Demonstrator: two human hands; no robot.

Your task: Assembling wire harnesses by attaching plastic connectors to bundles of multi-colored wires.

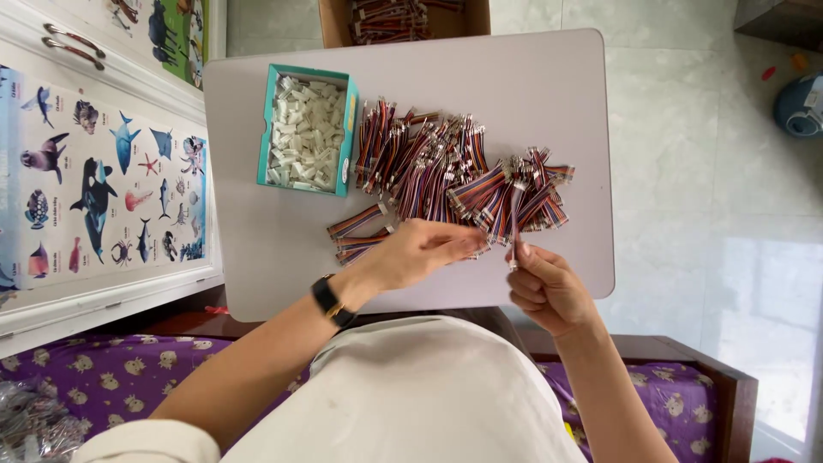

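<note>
A short multicoloured ribbon cable point(513, 225) stands nearly upright at the near edge of the table, its lower end pinched between the thumb and fingers of the right hand point(547, 290), its upper end running up into the heap of similar cables. The right hand sits just past the table's near edge, fingers curled inward around the cable, wrist bent and the forearm coming up from the lower right. The left hand point(417, 253) lies palm down just to the left of it, fingers stretched out flat and pointing right toward the cable; its fingertips touch the loose wire ends at the edge of the heap, though whether they grip one cannot be told. A dark wristwatch point(331, 300) bands the left wrist, and that forearm reaches in from the lower left. The heap of cables point(446, 167) spreads across the middle of the table, with a few separate cables point(356, 233) lying to the left of the left hand. Left of the heap stands a teal cardboard box point(276, 129) filled with small white plastic connectors. All rests on a pale grey table point(531, 86) with rounded corners. Beyond its far edge is a brown carton point(330, 26) holding more cables. A sea-animal poster point(103, 189) is at the left, pale floor tiles point(686, 171) at the right, and purple patterned fabric point(111, 373) below.
</note>
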